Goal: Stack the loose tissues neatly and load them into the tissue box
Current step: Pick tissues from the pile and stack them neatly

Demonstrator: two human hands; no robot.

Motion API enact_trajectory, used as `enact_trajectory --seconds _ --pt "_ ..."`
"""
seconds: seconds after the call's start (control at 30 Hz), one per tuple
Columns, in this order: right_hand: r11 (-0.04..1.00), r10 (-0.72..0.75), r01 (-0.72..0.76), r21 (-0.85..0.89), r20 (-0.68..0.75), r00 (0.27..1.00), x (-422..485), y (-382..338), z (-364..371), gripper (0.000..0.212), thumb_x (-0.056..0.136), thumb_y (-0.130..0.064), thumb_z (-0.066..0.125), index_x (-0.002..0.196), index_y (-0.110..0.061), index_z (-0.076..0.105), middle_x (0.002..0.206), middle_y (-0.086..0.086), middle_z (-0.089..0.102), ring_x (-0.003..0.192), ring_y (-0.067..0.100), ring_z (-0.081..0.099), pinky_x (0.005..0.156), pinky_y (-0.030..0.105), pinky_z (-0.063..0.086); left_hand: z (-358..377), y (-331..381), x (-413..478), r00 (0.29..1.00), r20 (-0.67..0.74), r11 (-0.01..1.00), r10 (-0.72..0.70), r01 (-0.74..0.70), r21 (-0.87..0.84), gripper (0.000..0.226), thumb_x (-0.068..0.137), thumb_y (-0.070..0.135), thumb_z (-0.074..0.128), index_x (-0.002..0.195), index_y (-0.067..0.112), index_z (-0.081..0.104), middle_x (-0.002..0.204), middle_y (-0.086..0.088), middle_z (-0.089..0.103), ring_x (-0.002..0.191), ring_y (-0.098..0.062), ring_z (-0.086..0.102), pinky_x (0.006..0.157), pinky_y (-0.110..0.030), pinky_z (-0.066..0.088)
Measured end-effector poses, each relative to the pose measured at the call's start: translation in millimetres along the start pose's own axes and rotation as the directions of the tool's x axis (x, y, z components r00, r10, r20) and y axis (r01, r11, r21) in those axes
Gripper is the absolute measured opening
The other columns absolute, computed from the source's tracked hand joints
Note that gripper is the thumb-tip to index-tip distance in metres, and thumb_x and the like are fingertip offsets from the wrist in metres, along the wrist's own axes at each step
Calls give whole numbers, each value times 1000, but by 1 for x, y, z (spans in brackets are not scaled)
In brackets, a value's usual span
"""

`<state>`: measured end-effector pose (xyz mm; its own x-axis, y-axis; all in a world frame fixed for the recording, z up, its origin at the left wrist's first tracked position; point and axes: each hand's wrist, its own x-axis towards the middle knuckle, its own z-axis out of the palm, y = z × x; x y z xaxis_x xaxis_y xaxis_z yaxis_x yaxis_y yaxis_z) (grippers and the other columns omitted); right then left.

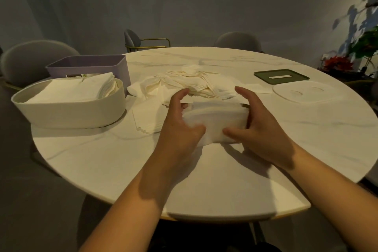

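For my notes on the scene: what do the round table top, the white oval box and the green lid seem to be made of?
Table top: likely marble or marble-look stone, smooth, with grey veins. White oval box: probably matte plastic; even, dull surface, rounded rim. Green lid: seems matte plastic; moulded slot.

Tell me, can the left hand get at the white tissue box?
Probably yes: the white tissue box stands open left of the left hand, with only flat tissues between, though that hand grips the tissue stack.
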<state>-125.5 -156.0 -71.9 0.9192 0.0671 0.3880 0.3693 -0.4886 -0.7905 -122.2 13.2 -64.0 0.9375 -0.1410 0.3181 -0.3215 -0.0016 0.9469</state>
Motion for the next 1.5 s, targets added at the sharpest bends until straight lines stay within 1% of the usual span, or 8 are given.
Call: enact_trajectory --seconds 0.1,0.3,0.57,0.77,1.03,1.13,1.23,1.5 --pt "998 -47 50 35 -81 996 2 0 -2 70 78 -9 73 128 -40 33 108 -30 45 92 1 55 64 3 47 0 1 0 999 -7 999 32 -32 -32 61 81 -13 61 122 27 39 96 19 44 70 24 51 49 -1 41" --pt "993 -11 17 120 -52 999 2 4 -3 60 81 -15 70 125 -41 38 111 -23 49 99 5 55 69 7 51 8 -2 10 993 -106 999 48 -45 30 15 92 13 57 84 24 56 87 12 56 80 3 54 63 -6 44" --pt "983 16 -11 186 -26 1000 -2 4 -3 59 83 -11 67 128 -37 39 111 -20 50 99 10 56 70 13 54 9 -5 12 961 -245 980 -125 81 -182 22 95 18 52 74 19 56 92 -2 64 79 -16 54 56 -30 48" --pt "980 60 -62 190 16 998 -5 2 -5 59 83 -9 66 128 -37 40 107 -17 51 93 11 57 66 15 54 4 -4 10 968 -223 984 -112 77 -160 28 91 1 48 66 13 47 64 5 48 54 -2 42 46 -14 36" --pt "985 -76 91 149 -100 992 -5 6 -5 43 86 -10 64 113 -39 47 110 -18 53 100 10 57 74 22 57 8 2 10 979 -144 983 -147 128 -131 18 102 23 38 89 26 50 87 8 51 72 -2 55 44 -21 46" --pt "989 -81 96 111 -131 988 -4 9 -4 29 88 -12 62 104 -35 55 109 -14 57 102 14 57 78 25 57 7 0 9 983 -141 989 -121 108 -97 23 102 35 33 88 29 51 87 12 53 76 5 59 58 -25 54" --pt "994 -77 89 64 -169 983 -2 10 -5 21 89 -14 59 105 -28 60 108 -10 61 100 14 58 76 23 56 4 -2 11 977 -160 988 -142 129 -87 34 100 49 24 90 34 54 106 3 57 104 -21 58 84 -49 54" --pt "978 -200 190 -87 -129 971 -5 12 -3 37 93 -15 55 123 -37 50 121 -20 51 109 0 49 82 11 48 0 5 9 985 -82 968 -152 132 -214 45 86 61 19 97 37 56 101 8 63 95 -16 66 75 -40 57"
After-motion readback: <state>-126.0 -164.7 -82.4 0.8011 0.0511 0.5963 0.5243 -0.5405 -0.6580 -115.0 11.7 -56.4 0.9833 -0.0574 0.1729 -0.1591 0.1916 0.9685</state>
